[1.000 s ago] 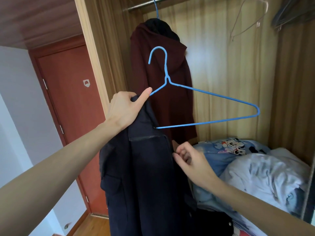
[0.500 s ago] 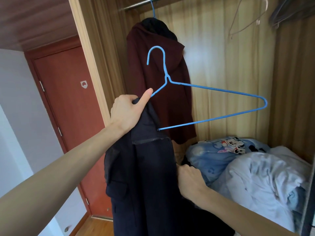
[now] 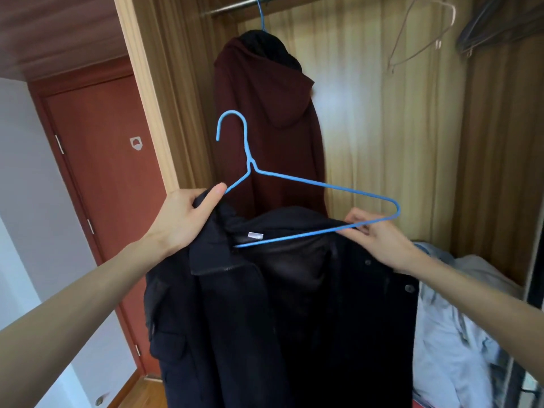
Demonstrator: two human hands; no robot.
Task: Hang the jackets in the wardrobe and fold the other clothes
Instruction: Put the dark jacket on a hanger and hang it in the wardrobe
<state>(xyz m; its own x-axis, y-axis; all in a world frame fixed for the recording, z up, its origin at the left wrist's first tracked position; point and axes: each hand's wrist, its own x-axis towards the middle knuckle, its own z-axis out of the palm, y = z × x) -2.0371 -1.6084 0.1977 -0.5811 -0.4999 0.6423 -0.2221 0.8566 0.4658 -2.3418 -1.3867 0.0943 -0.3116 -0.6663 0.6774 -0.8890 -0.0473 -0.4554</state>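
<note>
Right now the dark jacket (image 3: pixel 282 304) hangs in front of me, below and in front of the maroon hooded coat (image 3: pixel 265 119) already on the wardrobe rail (image 3: pixel 235 4). My left hand (image 3: pixel 182 216) is curled round its collar together with one arm of the blue wire hanger (image 3: pixel 309 184). My right hand (image 3: pixel 376 234) pinches the jacket's other shoulder edge up against the hanger's lower bar. Only one side seems threaded. If I let the right shoulder go before the far tip is inside it, I expect the heavy cloth to slide off that thin wire and drag the jacket down. The hook points away from the rail, so a hurried lift could snag the maroon coat. To the jacket's right lies a pile of pale clothes (image 3: pixel 459 334) not yet folded.
</note>
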